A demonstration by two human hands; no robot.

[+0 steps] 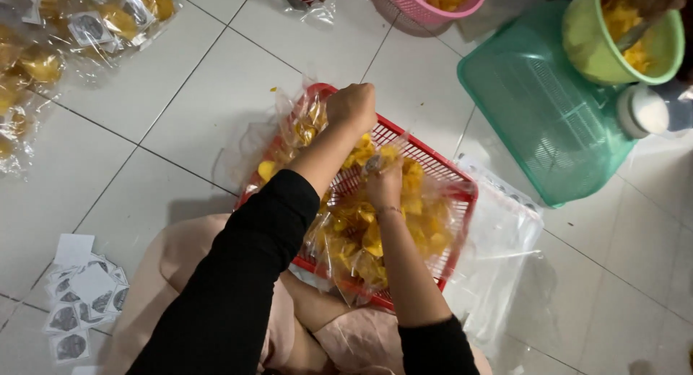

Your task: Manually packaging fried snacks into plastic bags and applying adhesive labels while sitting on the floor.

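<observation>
Bagging yellow chips from red basket (462, 189) on floor: left hand (351, 106) fisted on clear bag (299, 126), right hand (385, 184) pinching chips (419, 209); filled bags (43, 57) stacked aside, much left.

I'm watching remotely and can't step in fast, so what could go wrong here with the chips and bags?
1. The clear plastic bag of yellow chips lies open in the red plastic basket under the right hand; pressing may crush chips.
2. The left hand grips another clear bag at the basket's rim; chips could spill onto the white tiled floor, where one yellow chip seems to lie already.
</observation>
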